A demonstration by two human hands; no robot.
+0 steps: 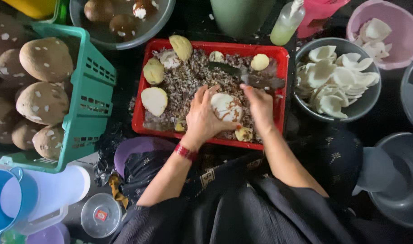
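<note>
- Your left hand [202, 118] is wrapped around a pale, half-peeled coconut kernel [227, 107], clamped on it from the left, over the middle of the red tray [138, 113].
- Your right hand [260, 105] sits against the kernel's right side with fingers curled; it looks closed on something small, perhaps a blade, but you cannot tell from this view.
- The step in hand looks like paring the brown skin off the kernel: the tray is full of brown shavings [188, 81], and some brown streaks remain on the white surface.
- The next stroke calls for a firm left grip and a turn of the kernel so an unpeeled patch faces your right hand; keep the left thumb away from the cutting path.
- Other peeled pieces [154, 100] lie at the tray's left part and along its top.
- White cut pieces fill the grey bowl [371, 101] to the right.
- Brown unpeeled kernels sit in the green basket [91, 90] at the left of the frame.
</note>
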